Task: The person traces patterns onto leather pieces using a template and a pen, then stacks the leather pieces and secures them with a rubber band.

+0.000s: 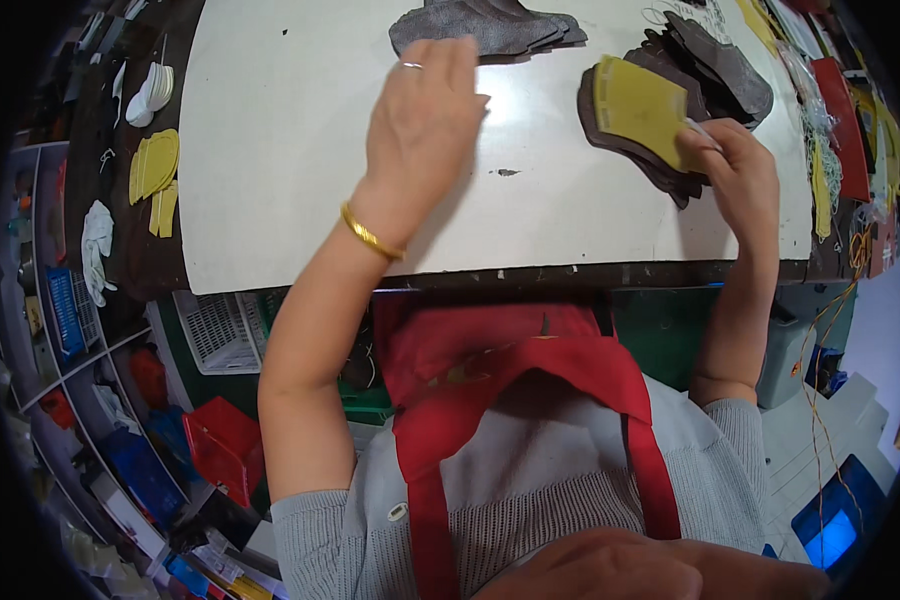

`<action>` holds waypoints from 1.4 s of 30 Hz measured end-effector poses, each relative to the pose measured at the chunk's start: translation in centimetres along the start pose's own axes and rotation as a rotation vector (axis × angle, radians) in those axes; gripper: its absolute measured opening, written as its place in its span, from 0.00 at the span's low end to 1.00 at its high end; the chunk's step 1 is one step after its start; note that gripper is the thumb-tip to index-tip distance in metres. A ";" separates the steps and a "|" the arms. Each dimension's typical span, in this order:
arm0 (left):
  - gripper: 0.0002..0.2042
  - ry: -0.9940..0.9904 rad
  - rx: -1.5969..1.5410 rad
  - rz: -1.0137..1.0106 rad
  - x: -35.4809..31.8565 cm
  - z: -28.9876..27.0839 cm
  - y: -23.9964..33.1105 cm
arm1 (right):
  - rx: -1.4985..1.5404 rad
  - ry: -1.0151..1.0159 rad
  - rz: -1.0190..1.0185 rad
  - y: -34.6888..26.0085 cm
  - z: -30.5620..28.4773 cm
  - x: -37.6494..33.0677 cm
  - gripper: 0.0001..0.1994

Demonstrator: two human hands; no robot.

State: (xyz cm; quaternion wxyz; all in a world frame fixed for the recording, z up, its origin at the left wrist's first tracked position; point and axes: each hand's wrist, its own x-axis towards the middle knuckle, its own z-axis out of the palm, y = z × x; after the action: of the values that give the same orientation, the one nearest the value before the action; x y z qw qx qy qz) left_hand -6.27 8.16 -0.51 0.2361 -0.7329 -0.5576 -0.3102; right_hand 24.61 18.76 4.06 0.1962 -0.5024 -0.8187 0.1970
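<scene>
My left hand (425,125), with a ring and a gold bangle, reaches to the far side of the white board. Its fingers are stretched forward at the near edge of a stack of dark grey leather-like pieces (500,32); whether they touch it I cannot tell. My right hand (740,175) pinches the corner of a yellow template (640,105) between thumb and fingers. A slim white pen-like stick (703,133) is also in that hand. Under the template lie several dark brown leather-like pieces (660,180), overlapping. More dark pieces (715,65) are piled just beyond.
The white board (320,200) covers most of the table. To its left lie yellow templates (155,165), white rounded pieces (150,95) and a white glove (97,250). Shelves with a red bin (225,450) stand below left. Cords and threads (820,130) run along the right edge.
</scene>
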 end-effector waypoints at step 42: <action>0.23 -0.602 0.024 -0.087 -4.6 -7.2 9.1 | 0.048 -0.068 -0.473 -4.2 5.1 -2.1 0.09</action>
State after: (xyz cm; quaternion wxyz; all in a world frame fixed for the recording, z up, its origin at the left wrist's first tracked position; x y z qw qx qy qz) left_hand 0.23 -2.29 1.20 0.0554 -0.7643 -0.6371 -0.0823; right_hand 19.77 14.50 1.68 0.2209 -0.2849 -0.9149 0.1817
